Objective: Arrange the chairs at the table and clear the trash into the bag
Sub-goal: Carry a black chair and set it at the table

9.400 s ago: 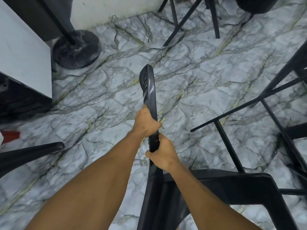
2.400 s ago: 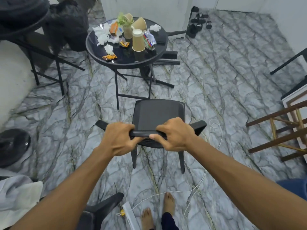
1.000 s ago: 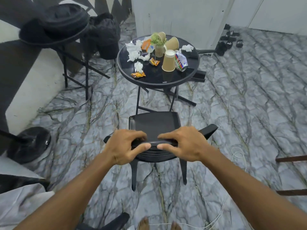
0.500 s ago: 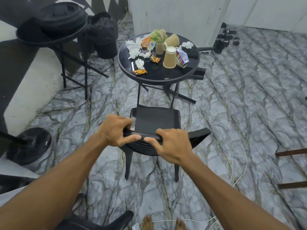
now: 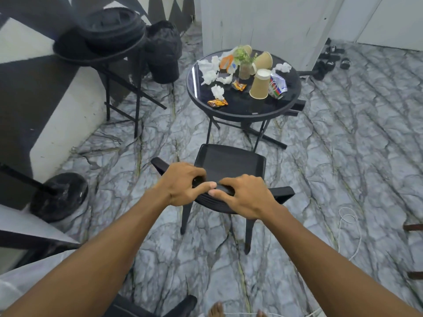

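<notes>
A: Both hands on the chair (image 5: 231,164), gripping the top edge of its backrest. Left hand (image 5: 183,187) wrapped over the rail, thumb stretched along the near side. Right hand (image 5: 243,196) closed over the same rail just beside it, thumb tips nearly touching.

B: And the chair itself?

A: Black, upright on the marble floor (image 5: 343,168), seat facing the round table (image 5: 247,110), front edge close to the table legs but not under the top. Two back legs plainly visible below the hands; touching the floor or lifted, hard to say.

B: On the table?

A: Trash all over the dark glass top. Upside-down paper cup (image 5: 259,84) near the middle, crushed can (image 5: 277,85) right beside it on the right. Second paper cup (image 5: 264,60) lying tipped behind. Small potted plant (image 5: 245,65) between the cups. Crumpled tissues (image 5: 209,72) toward the left side, one more tissue ball (image 5: 282,67) at the far right. Two orange wrappers: one (image 5: 217,102) near the front rim, another (image 5: 239,85) closer to the centre.

B: Any bag?

A: Black bag (image 5: 163,51) on the floor by the wall, left of the table, well apart from the chair. Second table (image 5: 100,49) further left with dark stuff piled on top. Bare toes (image 5: 216,310) at the bottom edge, white cord (image 5: 350,227) on the floor to the right.
</notes>
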